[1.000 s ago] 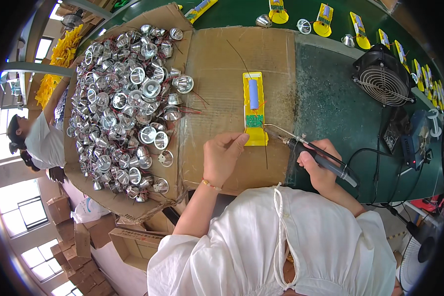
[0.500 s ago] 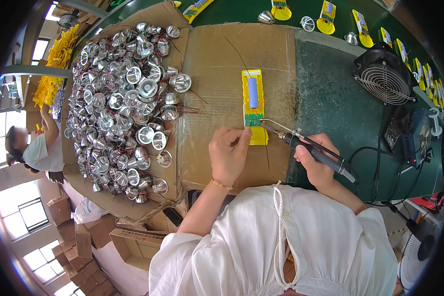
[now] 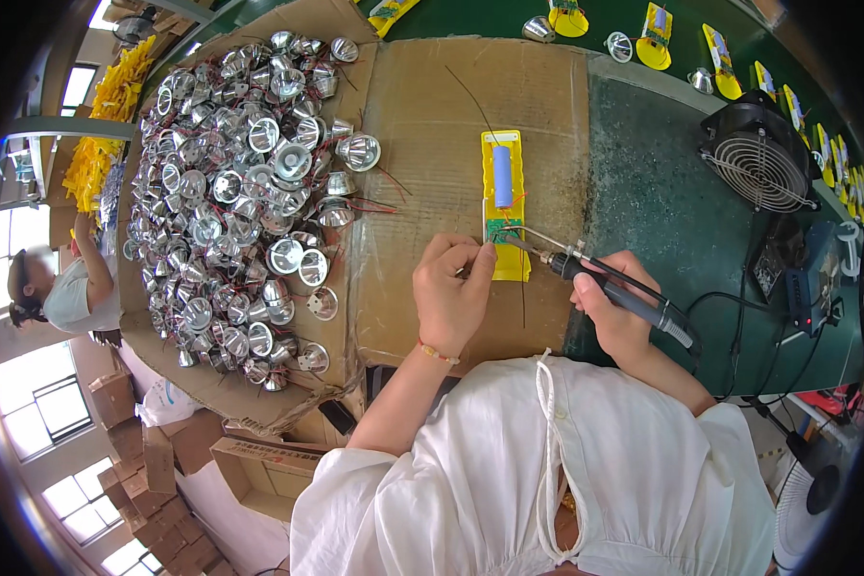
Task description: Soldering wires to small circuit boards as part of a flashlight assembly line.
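Observation:
A yellow plastic housing (image 3: 511, 264) lies lengthwise on the cardboard, with a blue cylindrical battery (image 3: 502, 178) in its upper part. Below the battery sits a small green circuit board (image 3: 496, 227). My left hand (image 3: 449, 296) is closed in a pinch at the board's lower left edge; whatever lies between thumb and forefinger is too small to make out. In my right hand (image 3: 616, 309) is a soldering iron (image 3: 634, 305), its handle gripped from the right. The iron's tip and a thin bent metal tube (image 3: 545, 237) reach over the board. Thin dark wires stick out above and below the housing.
Shiny reflector cups (image 3: 226, 221) with red wires are heaped in a cardboard tray at left. A black fan (image 3: 758, 158) stands at right, near a blue box-shaped unit (image 3: 808, 278) and cables. More yellow housings (image 3: 655, 48) line the far side. Another person (image 3: 72, 293) is at far left.
The soldering iron's tip has come slightly left over the circuit board. My left hand keeps its pinch beside the board. The whole view has shifted a little.

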Tool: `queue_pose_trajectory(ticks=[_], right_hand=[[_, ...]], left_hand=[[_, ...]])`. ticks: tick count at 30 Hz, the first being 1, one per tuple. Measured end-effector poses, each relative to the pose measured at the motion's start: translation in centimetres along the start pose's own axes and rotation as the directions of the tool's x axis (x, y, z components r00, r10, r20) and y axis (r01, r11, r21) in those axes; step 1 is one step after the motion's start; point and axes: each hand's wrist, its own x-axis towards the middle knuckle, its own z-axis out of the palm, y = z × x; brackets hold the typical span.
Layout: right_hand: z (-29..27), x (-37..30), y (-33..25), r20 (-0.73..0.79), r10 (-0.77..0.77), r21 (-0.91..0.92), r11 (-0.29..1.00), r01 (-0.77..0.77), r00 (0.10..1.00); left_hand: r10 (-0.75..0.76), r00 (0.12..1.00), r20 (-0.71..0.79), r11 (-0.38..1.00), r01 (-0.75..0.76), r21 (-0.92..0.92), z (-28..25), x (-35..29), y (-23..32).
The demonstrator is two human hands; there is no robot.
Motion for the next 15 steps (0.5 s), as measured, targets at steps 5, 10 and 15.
queue_pose_trajectory(ticks=[5,10,15], right_hand=[[-0.28,-0.48,-0.73,-0.069,0.132,0.075,0.989,-0.126,0.989],[-0.68,-0.61,-0.82,-0.042,0.029,0.07,0.997,-0.026,0.999],[-0.85,-0.7,-0.6,-0.045,0.086,0.013,0.996,-0.085,0.995]], left_hand=[[-0.07,0.997,0.023,0.997,0.069,0.025,-0.07,0.06,0.01],[-0.005,1.0,-0.001,1.0,0.005,0.024,-0.14,0.15,0.05],[-0.011,1.0,0.029,0.999,0.01,0.039,-0.34,0.2,0.13]])
